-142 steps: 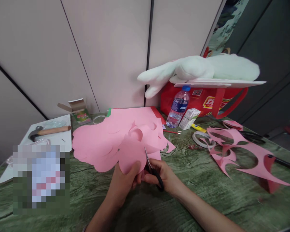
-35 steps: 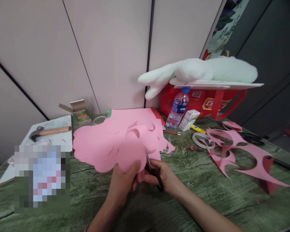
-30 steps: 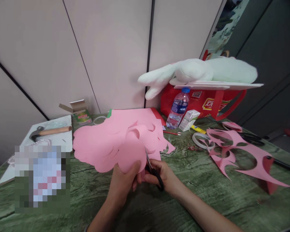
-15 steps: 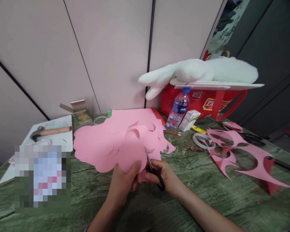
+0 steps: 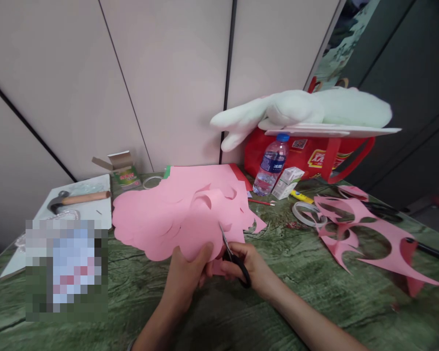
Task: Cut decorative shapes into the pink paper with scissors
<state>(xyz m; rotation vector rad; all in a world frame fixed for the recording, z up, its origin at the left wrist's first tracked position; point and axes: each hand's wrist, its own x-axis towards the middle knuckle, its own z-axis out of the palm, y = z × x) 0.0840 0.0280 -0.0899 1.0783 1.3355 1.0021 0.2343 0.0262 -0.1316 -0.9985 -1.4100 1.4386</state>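
Note:
My left hand (image 5: 191,273) grips the lower edge of a rounded pink paper (image 5: 199,229), thumb on top. My right hand (image 5: 247,265) is closed round the black handles of a pair of scissors (image 5: 237,265). Their blades point up and to the left, against the right edge of the rounded paper. Behind and to the left, overlapping pink paper shapes (image 5: 139,219) with scalloped edges lie over a larger pink sheet (image 5: 201,173). The fingers of my left hand under the paper are partly hidden.
Cut pink scraps (image 5: 378,234) and a tape roll (image 5: 309,214) lie at right. Behind stand a water bottle (image 5: 272,165), a small white box (image 5: 287,183) and a red bag (image 5: 314,156) under a white plush toy (image 5: 314,107). A hammer (image 5: 84,197) rests on a white board (image 5: 100,214) at left.
The view has shifted very slightly. My hands, the scissors and the held paper stay in nearly the same arrangement.

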